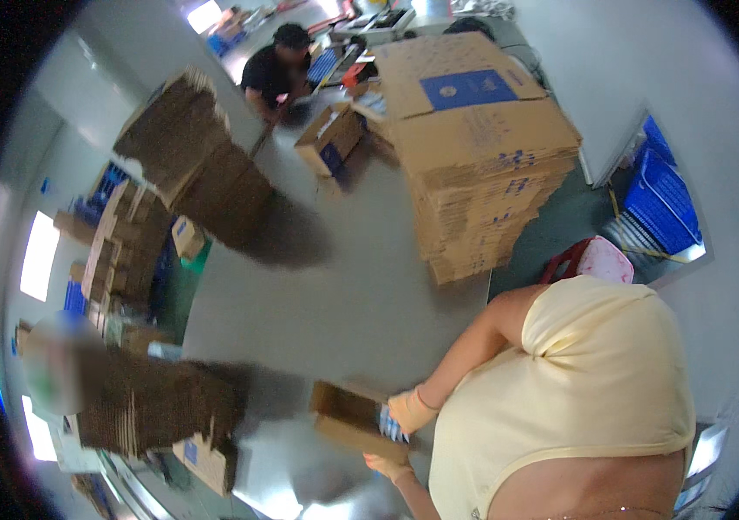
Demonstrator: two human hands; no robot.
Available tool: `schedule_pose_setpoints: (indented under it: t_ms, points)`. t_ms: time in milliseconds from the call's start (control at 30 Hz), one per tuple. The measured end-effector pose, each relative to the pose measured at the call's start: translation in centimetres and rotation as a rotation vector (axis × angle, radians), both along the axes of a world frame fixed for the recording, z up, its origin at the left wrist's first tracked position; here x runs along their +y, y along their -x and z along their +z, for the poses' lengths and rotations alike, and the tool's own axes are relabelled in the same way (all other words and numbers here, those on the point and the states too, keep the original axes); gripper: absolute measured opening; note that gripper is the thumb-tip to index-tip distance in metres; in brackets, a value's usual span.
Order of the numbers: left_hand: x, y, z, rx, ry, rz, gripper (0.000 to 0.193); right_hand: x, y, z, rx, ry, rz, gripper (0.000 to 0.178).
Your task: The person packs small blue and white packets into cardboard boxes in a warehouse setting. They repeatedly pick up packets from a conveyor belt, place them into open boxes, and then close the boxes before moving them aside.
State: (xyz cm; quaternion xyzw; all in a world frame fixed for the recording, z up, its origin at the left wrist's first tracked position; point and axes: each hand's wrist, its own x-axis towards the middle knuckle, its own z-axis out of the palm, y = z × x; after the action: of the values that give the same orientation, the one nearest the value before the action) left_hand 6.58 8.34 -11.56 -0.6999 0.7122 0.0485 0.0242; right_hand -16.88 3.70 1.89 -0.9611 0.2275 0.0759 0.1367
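Observation:
At the lower middle of the view, a small open cardboard box point(348, 431) rests on the grey table. My right hand point(411, 412), in a peach-coloured glove, is at the end of the box nearest my body. It is closed around a blue-and-white striped item point(392, 424), which partly shows inside the box opening; its kind I cannot make out. My left hand point(389, 466), gloved the same way, grips the box's lower side wall. The box's inside is shadowed, and some fingers of both hands are hidden.
A tall stack of flattened cartons point(491, 173) stands at the back right. More cardboard stacks point(205, 165) line the left side, one point(161, 403) at lower left. Across the table point(343, 295), a person point(278, 69) works near an open carton point(332, 139). Blue crates point(662, 204) are at far right.

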Motion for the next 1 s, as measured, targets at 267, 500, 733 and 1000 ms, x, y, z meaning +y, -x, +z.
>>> schedule_pose_setpoints:
  t_ms: [267,500,733,1000]
  points:
    - [-2.6,-3.4,15.4,1.062,0.652,0.742,0.070,0.0,0.3,1.0,0.039,0.074,0.138,0.012]
    - [-6.1,6.6,21.2,1.559,0.414,0.071,0.042,-0.8,1.6,4.3,0.203,0.005,0.174,0.018]
    - [-6.3,6.2,8.2,1.666,0.403,0.441,0.039,-1.4,2.1,3.3,0.078,0.001,0.154,0.017]
    - [-4.7,4.0,10.9,1.323,0.355,0.494,0.034,-1.1,1.5,0.4,0.013,-0.287,-0.129,0.014]
